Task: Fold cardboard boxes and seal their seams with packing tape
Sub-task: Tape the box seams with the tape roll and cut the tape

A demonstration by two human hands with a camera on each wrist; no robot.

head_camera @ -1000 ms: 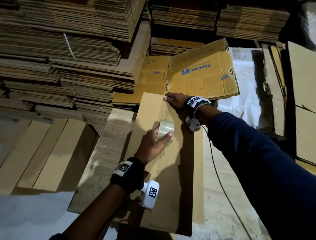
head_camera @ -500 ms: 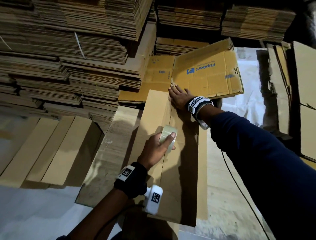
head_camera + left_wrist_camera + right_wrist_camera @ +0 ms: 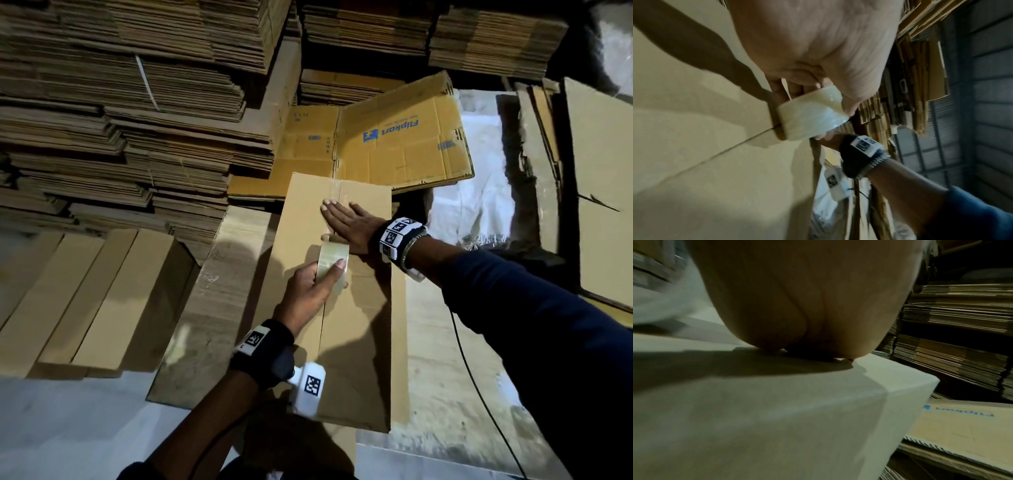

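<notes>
Fingers of the left hand (image 3: 308, 291) curl round the tape (image 3: 331, 262), holding the roll upright on the center seam of the box (image 3: 356, 342). Just beyond it the right hand (image 3: 349, 222) lies flat, fingers straight, pressing a clear strip onto the seam near the far edge. Behind the box lies a printed sheet (image 3: 404, 137), with flat stacks (image 3: 137, 102) to the left.

One tape roll (image 3: 333, 261), one assembled box (image 3: 356, 342), two hands, one printed flattened carton (image 3: 404, 144).
</notes>
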